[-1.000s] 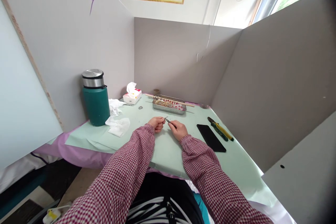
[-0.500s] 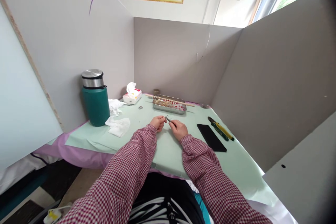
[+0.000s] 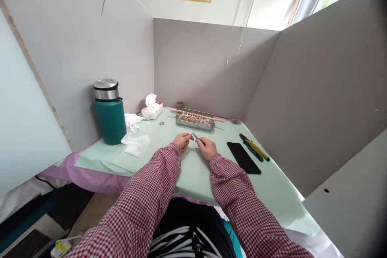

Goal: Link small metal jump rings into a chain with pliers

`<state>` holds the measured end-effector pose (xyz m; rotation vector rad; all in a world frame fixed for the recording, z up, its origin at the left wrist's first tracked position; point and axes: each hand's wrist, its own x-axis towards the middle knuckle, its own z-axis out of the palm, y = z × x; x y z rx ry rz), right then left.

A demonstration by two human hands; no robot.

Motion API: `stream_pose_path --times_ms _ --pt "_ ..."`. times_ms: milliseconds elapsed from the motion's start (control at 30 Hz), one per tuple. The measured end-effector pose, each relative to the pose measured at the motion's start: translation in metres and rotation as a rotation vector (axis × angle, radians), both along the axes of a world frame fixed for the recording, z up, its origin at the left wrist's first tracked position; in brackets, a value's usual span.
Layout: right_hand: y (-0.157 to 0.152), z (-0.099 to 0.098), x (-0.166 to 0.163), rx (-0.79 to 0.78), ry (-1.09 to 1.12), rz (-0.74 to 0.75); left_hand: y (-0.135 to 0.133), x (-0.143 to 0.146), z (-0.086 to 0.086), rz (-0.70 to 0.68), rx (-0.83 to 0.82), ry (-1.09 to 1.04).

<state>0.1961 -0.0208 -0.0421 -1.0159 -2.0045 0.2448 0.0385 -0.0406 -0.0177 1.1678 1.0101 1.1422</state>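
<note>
My left hand (image 3: 182, 141) is closed in a pinch above the tabletop. A short, thin wire-like piece (image 3: 192, 133) sticks out at its fingertips, too small to make out fully. My right hand (image 3: 207, 148) is wrapped round slim tweezers (image 3: 196, 137), whose narrow tip points up and left and meets the small piece. The two hands are close together but apart. Behind them stands a shallow metal tray (image 3: 195, 126) of red, white and gold beads. Across it lies a wooden stick (image 3: 218, 120) with small pieces along it.
Right of my hands lie a black phone-like slab (image 3: 243, 158) and yellow-green pliers (image 3: 254, 147). To the left are a green flask (image 3: 110, 121), crumpled tissues (image 3: 136, 145) and a tissue pack (image 3: 152, 109). A small silvery ring-shaped item (image 3: 161, 123) lies near the tray. Grey panels (image 3: 205, 60) enclose the table.
The tweezers' tip has shifted slightly up and right, and my right hand has tilted a little. My left hand has edged slightly right. Nothing else on the table has moved.
</note>
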Motion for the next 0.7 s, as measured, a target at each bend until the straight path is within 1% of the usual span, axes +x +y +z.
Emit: stream_pose_path --times_ms 200,367,433,533,600,700 --pt "-0.001 0.000 0.000 0.006 0.001 0.003 -0.003 0.002 0.002 -0.008 0.010 0.036" --pt "-0.002 0.000 -0.001 -0.020 0.027 0.041 -0.007 0.006 0.006 0.090 0.022 0.089" --pt "-0.002 0.001 -0.001 -0.068 0.056 0.068 -0.008 0.005 0.006 0.093 0.032 0.085" --pt "-0.002 0.003 0.003 -0.173 0.087 0.123 -0.008 0.001 0.006 0.036 0.043 0.081" --pt "-0.002 0.005 0.006 -0.233 0.085 0.156 -0.007 -0.003 0.004 0.015 0.053 0.111" --pt "-0.002 0.007 0.009 -0.282 0.073 0.179 -0.005 -0.006 0.000 0.039 0.086 0.197"
